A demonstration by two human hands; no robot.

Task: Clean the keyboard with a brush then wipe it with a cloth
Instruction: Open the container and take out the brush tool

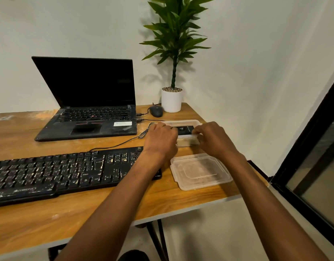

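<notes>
**While the dusty black keyboard (55,172) lies on the wooden counter (87,219), both hands are at a clear plastic tub (181,122)**

Although both arms reach forward together, the two hands are apart, one at each end of the shallow rectangular tub. The left hand (160,140) shows its back to the camera, fingers curled down over the tub's left end; what they touch or hold is hidden, so whether it grips anything cannot be told. The right hand (213,140) has its bent fingers and thumb closed on the tub's near right rim. Between the hands, inside the tub, lies a flat black object (185,129) too small to identify.

The keyboard, speckled with pale dust and crumbs across its keys, sits along the near left of the counter, its right end passing under the left forearm. An open black laptop (90,102) with a dark screen stands behind it, farther back on the counter and apart from it. A clear plastic lid (200,171) lies flat just beside the keyboard's right end, on the near side of the tub. Behind the tub, a dark computer mouse (156,111) rests next to a white pot (171,100) holding a tall green leafy plant (175,31), at the counter's far corner against the pale wall (256,72).
</notes>
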